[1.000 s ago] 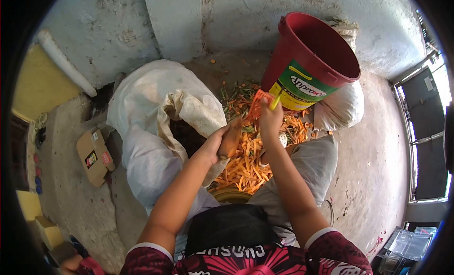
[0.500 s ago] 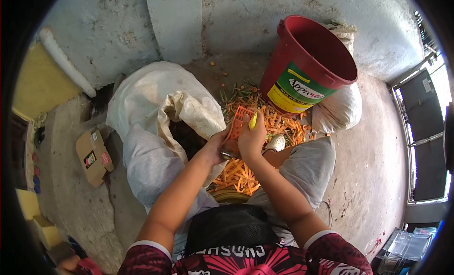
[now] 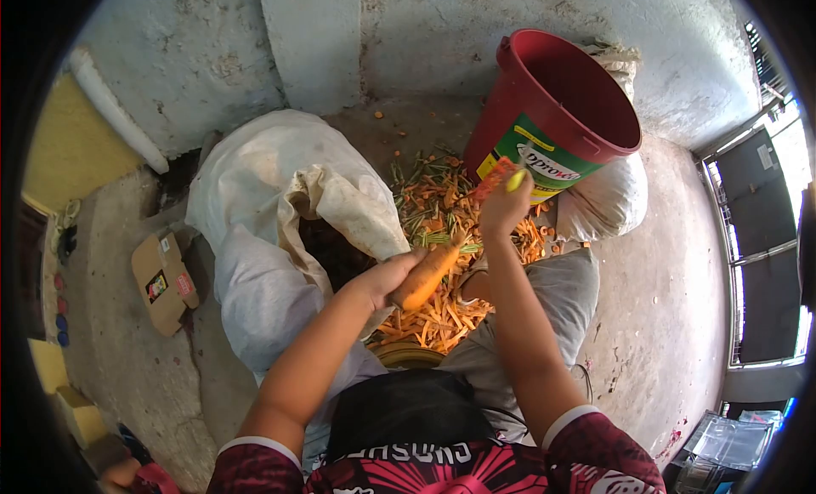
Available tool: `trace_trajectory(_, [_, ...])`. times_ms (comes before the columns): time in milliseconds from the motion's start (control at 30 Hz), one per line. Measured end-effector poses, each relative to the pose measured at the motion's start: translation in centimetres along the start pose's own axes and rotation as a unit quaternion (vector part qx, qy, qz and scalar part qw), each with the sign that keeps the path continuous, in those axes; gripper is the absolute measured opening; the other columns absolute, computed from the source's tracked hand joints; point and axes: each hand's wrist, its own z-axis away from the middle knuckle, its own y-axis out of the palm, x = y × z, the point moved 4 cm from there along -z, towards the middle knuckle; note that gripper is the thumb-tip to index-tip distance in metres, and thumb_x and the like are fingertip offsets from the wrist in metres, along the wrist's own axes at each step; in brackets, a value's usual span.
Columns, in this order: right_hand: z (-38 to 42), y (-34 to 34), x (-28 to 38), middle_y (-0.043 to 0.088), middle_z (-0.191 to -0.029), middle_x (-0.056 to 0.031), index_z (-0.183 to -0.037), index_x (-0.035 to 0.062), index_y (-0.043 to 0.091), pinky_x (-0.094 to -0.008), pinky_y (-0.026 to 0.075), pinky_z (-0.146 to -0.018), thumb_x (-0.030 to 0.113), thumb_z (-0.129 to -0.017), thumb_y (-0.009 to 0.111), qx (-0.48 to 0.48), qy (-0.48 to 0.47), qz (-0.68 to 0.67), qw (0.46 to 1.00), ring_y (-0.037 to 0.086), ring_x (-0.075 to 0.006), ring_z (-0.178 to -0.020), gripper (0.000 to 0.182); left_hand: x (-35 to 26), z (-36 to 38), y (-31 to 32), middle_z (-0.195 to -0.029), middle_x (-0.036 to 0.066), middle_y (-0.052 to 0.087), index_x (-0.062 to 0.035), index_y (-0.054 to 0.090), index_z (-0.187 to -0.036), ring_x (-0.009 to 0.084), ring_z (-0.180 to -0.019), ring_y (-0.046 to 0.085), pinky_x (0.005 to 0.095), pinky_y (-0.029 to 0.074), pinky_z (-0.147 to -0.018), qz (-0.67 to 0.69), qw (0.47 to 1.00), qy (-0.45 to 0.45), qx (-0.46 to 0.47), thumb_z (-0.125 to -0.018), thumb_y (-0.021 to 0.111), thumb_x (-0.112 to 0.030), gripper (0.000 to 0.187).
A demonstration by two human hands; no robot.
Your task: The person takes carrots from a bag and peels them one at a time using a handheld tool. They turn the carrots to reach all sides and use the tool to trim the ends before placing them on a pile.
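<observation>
My left hand (image 3: 387, 281) is closed around the thick end of an orange carrot (image 3: 432, 275), its narrow end pointing up and away to the right. Raised in front of the maroon bucket, my right hand (image 3: 505, 212) grips an orange slotted tool (image 3: 491, 181). A yellow-green handle (image 3: 515, 181) also shows at its fingers; motion blurs both. Carrot peelings (image 3: 438, 317) lie heaped below the carrot, between my legs. Beyond the hands, green stem trimmings (image 3: 418, 173) mix with more orange scraps on the floor.
The maroon bucket (image 3: 489, 103) stands tilted at the back right, a white sack (image 3: 608, 201) beside it. A large white sack (image 3: 263, 167) with an open mouth sits at my left knee. Flattened cardboard (image 3: 164, 286) lies farther left.
My right hand has moved up and right, away from the left hand, carrying the slotted tool. The carrot in my left hand now shows along most of its length.
</observation>
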Motion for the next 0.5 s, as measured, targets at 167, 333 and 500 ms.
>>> trace_trajectory(167, [-1.0,-0.9,-0.6,0.054,-0.082,-0.0120,-0.097,-0.0014,0.045,-0.0322,0.040,-0.064,0.012,-0.085,0.044,0.010,0.033,-0.066,0.997,0.051,-0.0219,-0.070,0.018,-0.5,-0.7,-1.7,-0.094,0.008,0.055,-0.0035,0.046,-0.109,0.0163,-0.076,0.056,0.0302,0.049,-0.063,0.061,0.991,0.048,-0.108,-0.085,0.043,-0.036,0.041])
trace_trajectory(333, [4.3,0.0,2.2,0.052,-0.076,-0.0076,-0.092,0.0000,0.046,-0.0258,0.040,-0.061,0.011,-0.085,0.045,0.122,0.013,-0.244,0.962,0.049,-0.0129,-0.066,0.014,-1.1,-1.9,-2.5,-0.096,0.009,0.054,-0.0041,0.048,-0.106,0.0168,-0.071,0.057,0.0303,0.049,-0.057,0.140,0.982,0.103,-0.068,-0.086,0.039,-0.035,0.038])
trace_trajectory(500, [8.1,-0.8,5.5,0.053,-0.076,-0.0112,-0.098,0.0005,0.046,-0.0278,0.042,-0.060,0.012,-0.084,0.047,0.205,0.011,-0.173,0.963,0.052,-0.0158,-0.065,0.018,-0.9,-1.7,-2.1,-0.091,0.008,0.057,-0.0057,0.049,-0.103,0.0174,-0.072,0.059,0.0317,0.050,-0.059,0.177,0.981,0.065,-0.046,-0.088,0.033,-0.031,0.034])
